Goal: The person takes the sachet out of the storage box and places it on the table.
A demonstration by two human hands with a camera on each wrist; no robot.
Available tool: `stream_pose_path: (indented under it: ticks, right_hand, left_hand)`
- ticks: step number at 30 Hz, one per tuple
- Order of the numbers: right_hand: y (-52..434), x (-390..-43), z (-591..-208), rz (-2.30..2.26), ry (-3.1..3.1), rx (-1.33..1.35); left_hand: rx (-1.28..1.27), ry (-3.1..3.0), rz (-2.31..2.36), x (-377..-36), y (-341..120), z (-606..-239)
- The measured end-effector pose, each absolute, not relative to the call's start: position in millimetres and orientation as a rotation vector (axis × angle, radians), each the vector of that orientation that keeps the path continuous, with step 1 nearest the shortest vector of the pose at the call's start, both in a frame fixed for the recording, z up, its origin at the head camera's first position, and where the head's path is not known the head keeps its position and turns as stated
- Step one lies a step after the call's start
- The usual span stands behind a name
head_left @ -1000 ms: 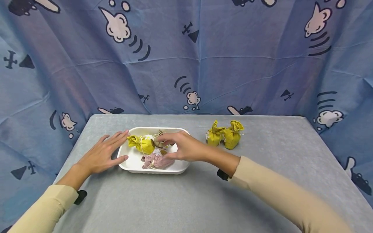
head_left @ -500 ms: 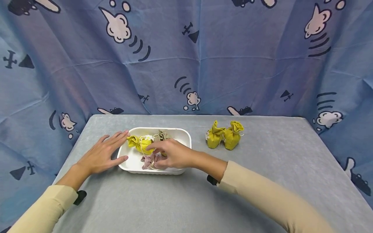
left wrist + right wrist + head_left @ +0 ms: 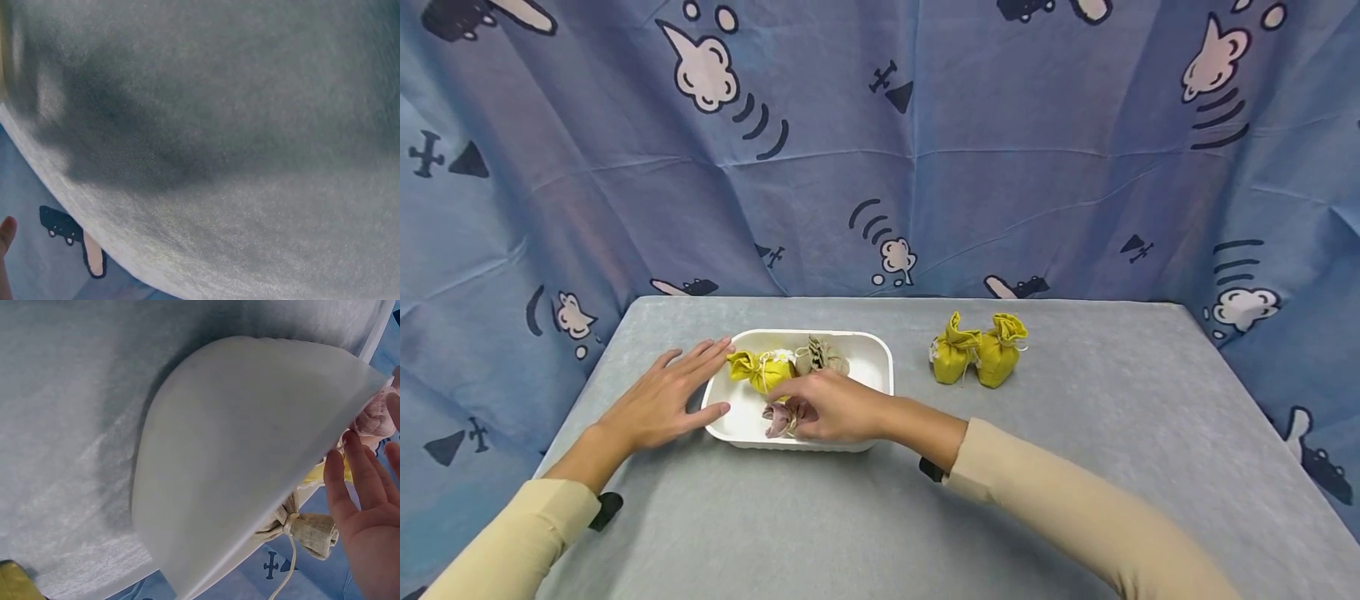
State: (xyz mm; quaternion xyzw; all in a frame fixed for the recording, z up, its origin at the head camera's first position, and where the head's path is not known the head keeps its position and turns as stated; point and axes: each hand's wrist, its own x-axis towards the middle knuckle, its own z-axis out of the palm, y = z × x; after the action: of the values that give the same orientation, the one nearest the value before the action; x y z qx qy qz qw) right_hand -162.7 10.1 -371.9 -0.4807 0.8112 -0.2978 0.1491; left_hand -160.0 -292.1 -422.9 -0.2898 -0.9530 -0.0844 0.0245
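Observation:
A white plastic tray (image 3: 883,367) holds several small drawstring pouches. My left hand (image 3: 662,400) lies with fingers spread at the tray's left rim, fingertips by the mustard-yellow pouch (image 3: 751,371); in the left wrist view only a fingertip (image 3: 7,232) shows. Over the tray's front half, my right hand (image 3: 838,408) holds the dusty-pink pouch (image 3: 777,418) between thumb and fingers, covering most of it. The right wrist view shows this pink pouch (image 3: 375,417) between the fingers, partly cut off. Behind the right hand lies a beige pouch (image 3: 822,357) with a dark-patterned top.
Two mustard-yellow pouches (image 3: 976,354) stand upright, side by side, on the grey table (image 3: 1097,392) right of the tray. A blue patterned curtain (image 3: 1000,183) hangs behind the table. Part of a yellow pouch (image 3: 15,584) shows in the right wrist view's lower left corner.
My right hand has moved left and down from above the beige and pink pouches onto the pink one. The beige pouch is now more exposed. My left hand has stayed put.

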Motion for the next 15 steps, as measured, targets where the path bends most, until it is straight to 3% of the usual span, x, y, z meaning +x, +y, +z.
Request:
stream_pose_path:
  ticks: [15]
  right_hand:
    - [2.0, -164.7, -376.3, -0.821, 2.314, -1.441]
  left_hand:
    - [-0.903, -2.944, -0.257, -160.7, -292.2, -422.6]
